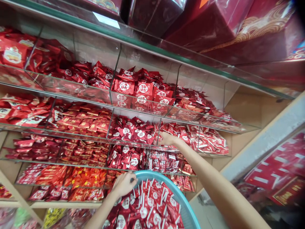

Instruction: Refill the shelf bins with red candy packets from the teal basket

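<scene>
Red packets [156, 203] fill the blue basin [190, 208] down at the front, darker ones with round white labels to the left, red-and-white ones heaped to the right! Over at the basin's left rim sits the left hand [125, 183], fingers curled; how firmly they grip, I cannot tell. And look at the right hand [166, 139], stretched out to the shelf rack, right by a clear divider [159, 128], just above its front panel! Its fingertips are partly lost among the wrappers, so whether they pinch anything, I cannot tell. Just left of it, dark red packets with white labels [133, 131] crowd their compartment; to its right lie more red-and-white ones [207, 140]. Lower down, bright orange packets [85, 176] flash in their own compartment. Up top, a green-edged glass shelf [152, 49] carries big dark red boxes [205, 25], tilted across the view!
</scene>
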Motion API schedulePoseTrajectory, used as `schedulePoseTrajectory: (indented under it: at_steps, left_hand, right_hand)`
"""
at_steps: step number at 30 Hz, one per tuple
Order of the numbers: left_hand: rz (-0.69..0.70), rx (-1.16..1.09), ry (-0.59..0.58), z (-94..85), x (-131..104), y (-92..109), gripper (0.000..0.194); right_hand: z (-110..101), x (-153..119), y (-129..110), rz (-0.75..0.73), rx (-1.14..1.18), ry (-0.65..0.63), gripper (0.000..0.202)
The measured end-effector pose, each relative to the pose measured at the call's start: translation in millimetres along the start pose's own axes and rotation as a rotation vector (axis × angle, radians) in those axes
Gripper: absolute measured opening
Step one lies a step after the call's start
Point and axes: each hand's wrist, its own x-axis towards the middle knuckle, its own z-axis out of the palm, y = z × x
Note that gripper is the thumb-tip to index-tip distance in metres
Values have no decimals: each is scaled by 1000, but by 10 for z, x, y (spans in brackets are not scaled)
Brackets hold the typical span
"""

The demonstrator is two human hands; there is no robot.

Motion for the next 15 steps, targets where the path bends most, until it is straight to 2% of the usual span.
schedulePoseTrajectory:
  at_steps: [3, 7, 11, 15]
  left_hand:
    - [1, 1, 4, 10, 2, -10, 33]
    - [2, 9, -4, -6, 4, 0, 33]
    - [-17, -1, -33, -37, 7, 23, 33]
    - [-6, -4, -43, -50, 11, 33, 33]
  right_hand:
    - [-20, 5, -20, 16, -20, -24, 67]
    - [-32, 1, -35, -6, -10, -16, 59]
    - [26, -39, -33, -33, 16, 58, 51]
    - [90, -85, 31, -31, 41, 127, 54]
